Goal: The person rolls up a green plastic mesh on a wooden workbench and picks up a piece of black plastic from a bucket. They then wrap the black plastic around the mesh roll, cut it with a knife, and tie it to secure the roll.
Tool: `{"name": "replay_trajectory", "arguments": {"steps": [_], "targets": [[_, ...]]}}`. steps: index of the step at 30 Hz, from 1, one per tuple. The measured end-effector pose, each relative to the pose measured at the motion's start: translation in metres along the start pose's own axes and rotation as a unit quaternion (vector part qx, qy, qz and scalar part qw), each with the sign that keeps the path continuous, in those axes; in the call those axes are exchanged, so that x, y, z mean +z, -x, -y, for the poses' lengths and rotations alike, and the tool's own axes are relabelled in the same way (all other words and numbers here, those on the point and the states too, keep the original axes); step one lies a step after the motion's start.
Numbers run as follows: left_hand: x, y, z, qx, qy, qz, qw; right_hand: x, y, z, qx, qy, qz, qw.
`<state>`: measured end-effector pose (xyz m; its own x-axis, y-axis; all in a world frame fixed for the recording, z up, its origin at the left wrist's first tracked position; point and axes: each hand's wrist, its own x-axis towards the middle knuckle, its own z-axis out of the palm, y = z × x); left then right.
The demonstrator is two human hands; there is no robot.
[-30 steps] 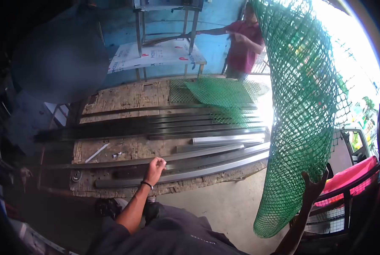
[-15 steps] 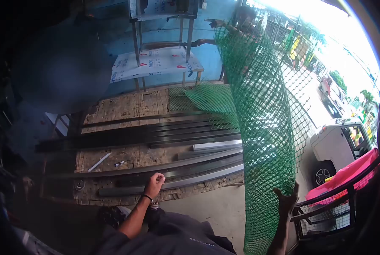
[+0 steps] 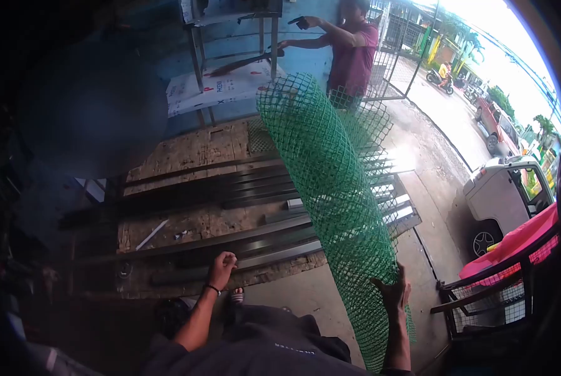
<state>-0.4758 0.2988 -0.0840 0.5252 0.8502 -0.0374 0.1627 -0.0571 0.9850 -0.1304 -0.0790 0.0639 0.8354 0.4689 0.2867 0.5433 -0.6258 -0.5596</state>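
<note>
A tall roll of green plastic mesh [image 3: 330, 163] leans across the right half of the table, its open upper end tilted to the left. My right hand [image 3: 394, 291] grips the roll's right side low down, thumb on the near face and fingers round the edge. My left hand [image 3: 222, 266] hangs over the table's front edge, fingers curled in with nothing visible in them. Just beyond it lie long dark metal bars [image 3: 255, 244]. Part of the bars and the table's right side is hidden behind the roll.
More dark bars [image 3: 199, 191] and a thin white strip [image 3: 151, 234] lie on the worn wooden table [image 3: 224, 139]. Another person [image 3: 354, 53] stands beyond, arms stretched toward a metal rack [image 3: 199, 56]. A black metal frame with pink cloth [image 3: 512, 241] and a white vehicle [image 3: 503, 188] are at right.
The roll's top has tipped left and lower, uncovering the person behind. My right hand has moved slightly left with the roll. My left hand shifts slightly left, still curled.
</note>
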Motion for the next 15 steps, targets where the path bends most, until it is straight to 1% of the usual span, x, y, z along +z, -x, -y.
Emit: {"name": "replay_trajectory", "arguments": {"steps": [4,5,6,8,10,12,15], "targets": [[-0.010,0.008,-0.009,-0.033,-0.026,-0.004,0.999,0.004,0.013,-0.004,0.017,0.005,0.026,1.000],[-0.012,0.010,-0.009,-0.039,-0.055,-0.012,0.998,0.005,0.016,-0.005,-0.007,0.013,0.016,1.000],[-0.014,0.010,-0.007,-0.046,-0.084,-0.020,0.995,0.005,0.020,-0.008,-0.006,0.012,0.015,1.000],[-0.017,0.010,0.001,-0.042,-0.086,-0.026,0.995,0.008,0.027,-0.015,-0.001,0.048,0.025,0.999],[-0.018,0.010,0.001,-0.040,-0.087,-0.032,0.995,0.008,0.033,-0.021,-0.009,0.045,0.015,0.999],[-0.019,0.010,0.002,-0.037,-0.090,-0.033,0.995,0.005,0.038,-0.021,0.009,0.037,0.031,0.999],[-0.021,0.010,0.005,-0.036,-0.091,-0.029,0.995,-0.001,0.048,-0.018,0.023,0.049,0.030,0.998]]}}
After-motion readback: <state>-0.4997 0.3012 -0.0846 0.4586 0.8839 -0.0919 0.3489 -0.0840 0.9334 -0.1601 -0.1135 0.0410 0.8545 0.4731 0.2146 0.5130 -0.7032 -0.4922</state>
